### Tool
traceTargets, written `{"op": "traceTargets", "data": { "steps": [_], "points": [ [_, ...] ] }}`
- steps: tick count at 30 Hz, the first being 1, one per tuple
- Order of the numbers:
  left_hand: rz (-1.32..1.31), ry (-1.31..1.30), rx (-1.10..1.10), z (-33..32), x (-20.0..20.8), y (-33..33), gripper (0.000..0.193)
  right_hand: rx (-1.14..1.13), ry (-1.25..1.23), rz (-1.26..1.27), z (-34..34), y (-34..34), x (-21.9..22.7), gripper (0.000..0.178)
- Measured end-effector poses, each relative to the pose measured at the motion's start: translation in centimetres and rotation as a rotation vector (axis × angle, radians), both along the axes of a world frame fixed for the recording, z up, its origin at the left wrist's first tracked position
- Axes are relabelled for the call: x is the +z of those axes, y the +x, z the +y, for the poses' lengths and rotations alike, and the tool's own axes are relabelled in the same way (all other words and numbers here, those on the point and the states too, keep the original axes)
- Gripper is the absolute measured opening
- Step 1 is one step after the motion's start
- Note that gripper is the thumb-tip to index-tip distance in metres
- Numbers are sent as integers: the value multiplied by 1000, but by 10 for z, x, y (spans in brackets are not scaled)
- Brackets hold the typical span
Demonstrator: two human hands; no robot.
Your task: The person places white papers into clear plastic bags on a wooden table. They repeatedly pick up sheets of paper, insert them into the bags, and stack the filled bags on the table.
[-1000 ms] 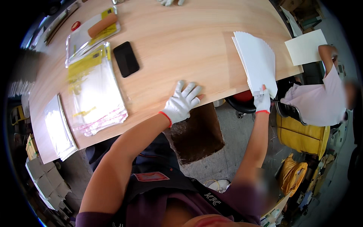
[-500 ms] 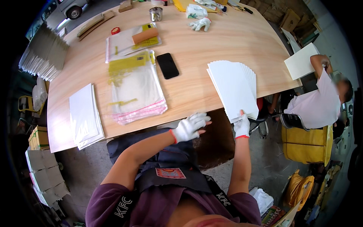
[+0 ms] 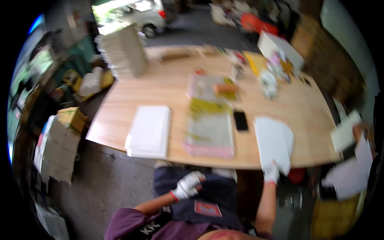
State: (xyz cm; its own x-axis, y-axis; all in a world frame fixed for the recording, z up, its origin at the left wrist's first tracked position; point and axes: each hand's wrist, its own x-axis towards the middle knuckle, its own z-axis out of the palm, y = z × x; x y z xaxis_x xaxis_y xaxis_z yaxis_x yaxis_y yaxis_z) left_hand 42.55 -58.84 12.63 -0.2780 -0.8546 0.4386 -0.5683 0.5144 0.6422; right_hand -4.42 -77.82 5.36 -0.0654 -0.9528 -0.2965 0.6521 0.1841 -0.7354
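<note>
My right hand point(image 3: 271, 174), in a white glove with bare fingertips, grips the near edge of a fanned stack of white sheets point(image 3: 273, 140). Its thumb lies on top, and the fingers beneath are hidden. The sheets rest at the table's front edge. Holding nothing, my left hand point(image 3: 187, 186), gloved the same way, hovers over my dark apron point(image 3: 224, 192) with loosely bent fingers apart. Between the two hands, farther up the table, lie clear plastic bags point(image 3: 210, 134) with yellow and pink bands. A black phone point(image 3: 240, 121) sits between the bags and the sheets.
Another white paper stack point(image 3: 149, 130) lies on the table point(image 3: 108, 120) at left, with a tall stack point(image 3: 124, 50) behind it. A tape roll point(image 3: 225, 88) rests on farther bags. White gloves point(image 3: 269, 84) lie beyond. At right, a person point(image 3: 352, 168) holds a white board point(image 3: 346, 130).
The view has swung left and blurred, so more floor and a vehicle show. My left hand has drawn back over the apron. My right hand keeps its grip on the sheets.
</note>
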Motion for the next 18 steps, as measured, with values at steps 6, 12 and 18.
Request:
{"op": "traceTargets", "data": {
  "steps": [6, 12, 18],
  "points": [
    [80, 91, 7, 24, -23, 23, 45, -245, -20, 197, -9, 39, 10, 43],
    [111, 95, 15, 32, -21, 17, 44, -165, -82, 126, 0, 38, 9, 54],
    [49, 14, 48, 15, -24, 26, 45, -49, 220, 253, 6, 57, 64, 21]
  ]
}}
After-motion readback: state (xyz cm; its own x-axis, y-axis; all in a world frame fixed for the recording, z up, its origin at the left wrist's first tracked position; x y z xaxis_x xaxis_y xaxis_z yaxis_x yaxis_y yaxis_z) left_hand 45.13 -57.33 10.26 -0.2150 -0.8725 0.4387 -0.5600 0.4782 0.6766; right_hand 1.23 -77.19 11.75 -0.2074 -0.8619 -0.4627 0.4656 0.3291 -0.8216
